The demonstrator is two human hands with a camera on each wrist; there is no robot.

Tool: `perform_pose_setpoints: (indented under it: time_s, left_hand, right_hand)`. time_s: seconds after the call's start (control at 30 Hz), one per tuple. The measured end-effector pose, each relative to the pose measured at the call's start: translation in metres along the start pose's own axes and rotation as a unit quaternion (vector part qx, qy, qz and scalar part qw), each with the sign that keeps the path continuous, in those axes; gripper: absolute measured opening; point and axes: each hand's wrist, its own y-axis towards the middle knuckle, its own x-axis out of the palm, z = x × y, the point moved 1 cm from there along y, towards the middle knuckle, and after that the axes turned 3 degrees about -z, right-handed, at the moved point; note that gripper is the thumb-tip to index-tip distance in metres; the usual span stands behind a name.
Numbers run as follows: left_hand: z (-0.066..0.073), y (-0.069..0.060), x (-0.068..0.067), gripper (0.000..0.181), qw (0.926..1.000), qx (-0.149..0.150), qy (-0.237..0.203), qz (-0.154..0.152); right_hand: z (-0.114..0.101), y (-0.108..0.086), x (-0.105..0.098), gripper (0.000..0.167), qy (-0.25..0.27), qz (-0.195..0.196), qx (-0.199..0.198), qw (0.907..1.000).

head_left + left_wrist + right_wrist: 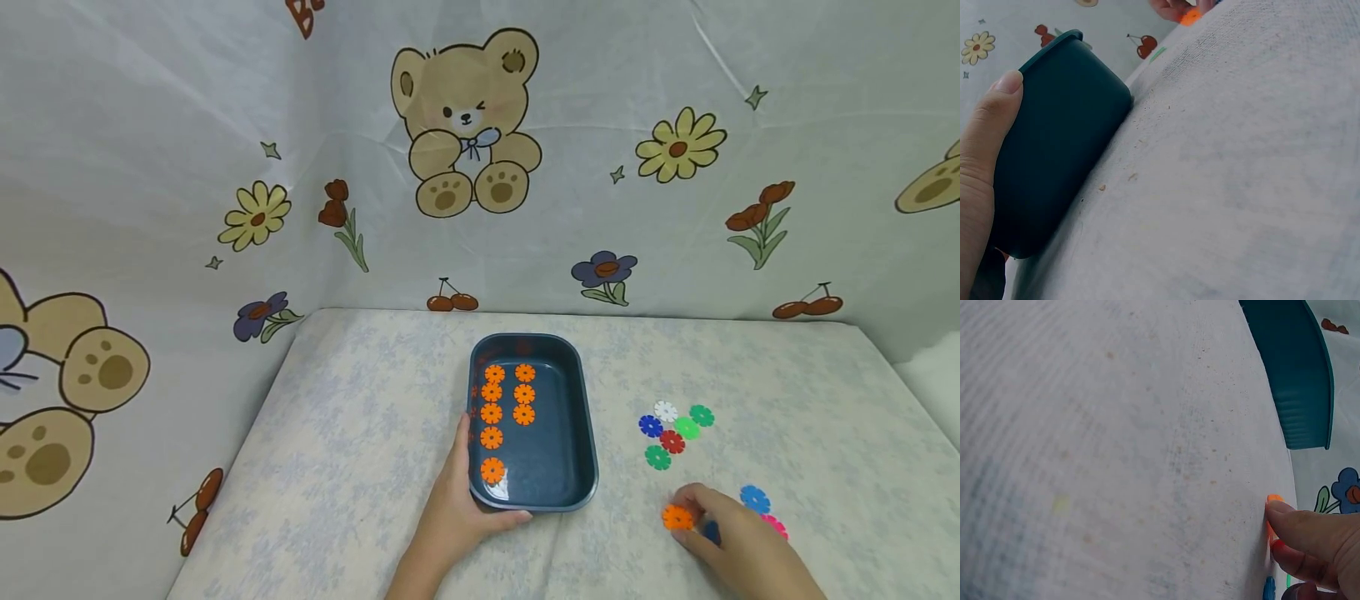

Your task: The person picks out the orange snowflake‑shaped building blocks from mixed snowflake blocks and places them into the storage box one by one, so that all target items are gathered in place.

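A dark blue rectangular tray (557,454) stands on the table, with several orange notched plastic discs (491,413) in two columns inside, the left one longer. My left hand (453,515) grips the tray's near left corner, fingers along the left side and thumb at the near edge; the left wrist view shows the thumb on the tray's wall (1063,137). To the right of the tray, my right hand (731,533) pinches another orange disc (677,517) between thumb and fingers, low over the table. A dark blue disc (711,532) shows beneath that hand, partly hidden.
Beyond the right hand lies a loose group of discs: white (665,411), blue (650,426), red (672,442) and greens (657,457). A light blue disc (754,499) and a pink disc (776,526), partly covered, lie by the right hand. A printed cloth (555,250) hangs behind the table.
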Motion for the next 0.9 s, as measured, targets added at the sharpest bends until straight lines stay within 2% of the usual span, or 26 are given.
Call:
perform_pose_setpoints:
  time_s: [0.3,0.5,0.57,0.67,0.73,0.8,0.83,0.9]
  left_hand:
    - [-0.001,0.001,0.000,0.138,1.0000,0.001,0.001,-0.006]
    - [0.000,0.002,0.000,0.137,1.0000,0.001,-0.005,-0.005]
    - [0.000,0.001,-0.001,0.137,1.0000,0.000,-0.004,-0.006]
    - [0.000,0.001,-0.001,0.138,1.0000,0.001,-0.002,-0.007]
    - [0.000,0.001,-0.001,0.138,1.0000,0.001,0.001,-0.007]
    - [0.000,0.001,-0.001,0.139,1.0000,0.000,0.002,-0.007]
    - [0.000,0.001,-0.001,0.139,1.0000,-0.001,0.002,-0.007]
    - [0.000,0.001,-0.001,0.139,1.0000,0.000,0.002,-0.006]
  right_hand:
    - [0.000,0.002,0.001,0.055,-0.016,-0.014,0.009,0.9997]
    - [-0.007,0.000,-0.002,0.059,0.025,-0.003,0.025,0.9994]
    - [-0.013,-0.002,-0.005,0.058,0.047,0.022,0.016,0.9985]
    - [-0.029,-0.004,-0.010,0.049,0.060,0.098,-0.037,0.9927]
    - [-0.042,-0.004,-0.014,0.040,0.059,0.160,-0.089,0.9813]
    - [-0.057,-0.002,-0.017,0.034,0.061,0.214,-0.136,0.9655]
    - [-0.064,-0.001,-0.019,0.032,0.066,0.228,-0.151,0.9598]
    - [-0.081,0.001,-0.023,0.031,0.068,0.237,-0.169,0.9543]
